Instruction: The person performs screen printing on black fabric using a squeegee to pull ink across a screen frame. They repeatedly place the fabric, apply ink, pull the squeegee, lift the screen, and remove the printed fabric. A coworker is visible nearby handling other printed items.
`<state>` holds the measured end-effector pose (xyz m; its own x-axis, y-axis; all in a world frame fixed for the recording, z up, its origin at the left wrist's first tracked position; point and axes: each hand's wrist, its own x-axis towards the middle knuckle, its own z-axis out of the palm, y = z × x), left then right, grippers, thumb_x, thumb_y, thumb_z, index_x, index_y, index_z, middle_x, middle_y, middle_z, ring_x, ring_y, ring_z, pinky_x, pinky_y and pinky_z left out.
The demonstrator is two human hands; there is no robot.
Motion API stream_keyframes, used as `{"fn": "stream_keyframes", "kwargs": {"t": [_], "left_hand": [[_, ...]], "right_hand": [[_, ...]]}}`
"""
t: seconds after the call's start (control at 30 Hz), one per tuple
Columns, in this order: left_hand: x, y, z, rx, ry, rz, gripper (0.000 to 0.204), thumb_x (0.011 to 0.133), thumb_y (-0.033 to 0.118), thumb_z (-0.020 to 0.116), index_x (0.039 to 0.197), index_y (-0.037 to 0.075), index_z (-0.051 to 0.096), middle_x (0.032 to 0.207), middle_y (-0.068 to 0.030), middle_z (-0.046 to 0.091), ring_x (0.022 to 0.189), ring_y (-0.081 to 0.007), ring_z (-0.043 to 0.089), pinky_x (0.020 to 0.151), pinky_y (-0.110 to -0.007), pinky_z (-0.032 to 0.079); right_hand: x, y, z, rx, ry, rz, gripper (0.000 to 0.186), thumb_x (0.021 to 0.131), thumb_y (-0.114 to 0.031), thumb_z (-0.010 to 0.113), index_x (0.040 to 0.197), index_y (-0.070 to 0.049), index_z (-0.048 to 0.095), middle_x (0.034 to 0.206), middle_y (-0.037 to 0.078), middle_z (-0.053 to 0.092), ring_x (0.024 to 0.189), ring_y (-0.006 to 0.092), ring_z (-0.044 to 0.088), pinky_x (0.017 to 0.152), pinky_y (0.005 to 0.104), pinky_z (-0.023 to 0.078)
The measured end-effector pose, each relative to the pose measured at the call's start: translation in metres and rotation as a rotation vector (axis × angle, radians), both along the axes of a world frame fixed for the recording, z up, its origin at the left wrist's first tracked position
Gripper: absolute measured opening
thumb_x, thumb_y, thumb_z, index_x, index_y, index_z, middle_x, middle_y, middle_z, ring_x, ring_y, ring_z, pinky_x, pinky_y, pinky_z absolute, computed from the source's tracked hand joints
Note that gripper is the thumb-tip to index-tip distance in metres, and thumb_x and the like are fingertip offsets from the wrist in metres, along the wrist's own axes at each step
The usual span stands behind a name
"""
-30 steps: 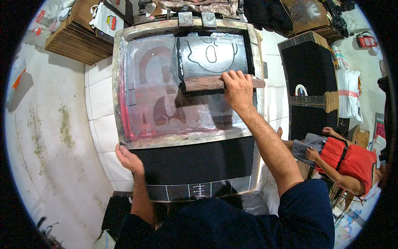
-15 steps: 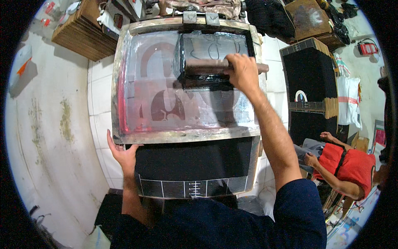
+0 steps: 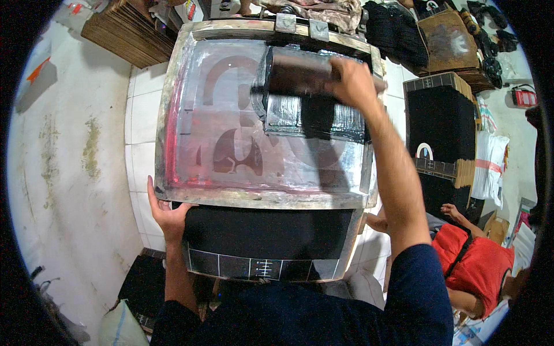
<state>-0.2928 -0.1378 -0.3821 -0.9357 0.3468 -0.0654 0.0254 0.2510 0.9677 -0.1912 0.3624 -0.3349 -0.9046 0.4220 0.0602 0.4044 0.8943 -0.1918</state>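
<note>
A wooden-framed printing screen [image 3: 265, 199] lies before me, its grey mesh carrying curved shapes and a pinkish stain at the left. My right hand [image 3: 353, 83] is closed around the brown handle of a squeegee [image 3: 297, 75] over the screen's far right part. Below the squeegee, glossy black ink [image 3: 294, 118] covers a rectangular patch of mesh. My left hand [image 3: 168, 218] cups the screen's near left corner, thumb along the near edge and index finger up the left side; its other fingers are partly hidden. Under the screen, a black sheet [image 3: 265, 233] with white lines sticks out towards me.
Two metal clamps [image 3: 319, 30] sit on the screen's far edge. Stacked brown boards [image 3: 130, 34] stand at far left. Black printed panels [image 3: 438, 121] lie to the right, near a person in a red top [image 3: 476, 265]. A pale wall [image 3: 75, 173] rises at left.
The squeegee and my right hand have moved away from me, uncovering more of the black ink patch. My left hand keeps its place at the corner. The view has shifted slightly.
</note>
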Motion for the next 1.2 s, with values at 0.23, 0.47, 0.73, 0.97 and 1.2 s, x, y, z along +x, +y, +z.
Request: {"fn": "stream_keyframes", "kwargs": {"t": [0.23, 0.47, 0.73, 0.97, 1.2], "left_hand": [[0.002, 0.002, 0.008, 0.005, 0.001, -0.029, 0.124, 0.061, -0.009, 0.090, 0.160, 0.005, 0.018, 0.144, -0.0227, 0.050, 0.127, -0.0313, 0.055, 0.109, -0.043, 0.047], [0.006, 0.002, 0.011, 0.014, -0.058, 0.017, 0.126, 0.058, -0.013, 0.089, 0.161, 0.006, 0.019, 0.142, -0.0210, 0.051, 0.124, -0.0291, 0.057, 0.104, -0.041, 0.053], [-0.003, 0.002, 0.102, 0.260, 0.121, 0.036, 0.111, 0.069, -0.003, 0.089, 0.159, 0.004, 0.024, 0.131, -0.0196, 0.059, 0.118, -0.0257, 0.059, 0.098, -0.039, 0.053], [0.101, -0.025, 0.325, 0.818, -0.052, -0.821, 0.072, 0.096, 0.058, 0.057, 0.127, -0.007, 0.059, 0.126, -0.0200, 0.064, 0.120, -0.0307, 0.058, 0.104, -0.043, 0.044], [0.148, -0.067, 0.389, 1.372, -0.050, -1.247, 0.052, 0.095, 0.044, 0.057, 0.114, -0.004, 0.058, 0.110, -0.0153, 0.059, 0.103, -0.0257, 0.054, 0.089, -0.040, 0.040]], "right_hand": [[-0.072, 0.085, -0.023, 0.220, -0.057, -0.128, 0.063, 0.075, -0.041, 0.083, 0.133, -0.027, 0.062, 0.127, 0.009, 0.067, 0.124, 0.0304, 0.059, 0.100, 0.0575, 0.043], [0.091, -0.123, -0.012, 0.067, 0.344, -0.286, 0.038, 0.084, -0.023, 0.075, 0.119, -0.012, 0.065, 0.114, 0.015, 0.059, 0.112, 0.0352, 0.054, 0.100, 0.0531, 0.034], [0.149, -0.236, 0.060, 0.292, 0.688, -0.162, 0.036, 0.086, -0.029, 0.074, 0.117, -0.012, 0.069, 0.110, 0.010, 0.062, 0.107, 0.0299, 0.059, 0.093, 0.0454, 0.041], [0.074, -0.167, 0.211, 0.406, 0.690, -0.303, 0.024, 0.094, -0.037, 0.066, 0.102, -0.015, 0.071, 0.094, 0.009, 0.071, 0.085, 0.0285, 0.069, 0.074, 0.0429, 0.051], [0.033, -0.147, 0.269, 0.309, 0.468, -0.514, 0.052, 0.094, -0.059, 0.049, 0.121, -0.020, 0.071, 0.106, 0.012, 0.076, 0.102, 0.0345, 0.072, 0.088, 0.0470, 0.055]]}}
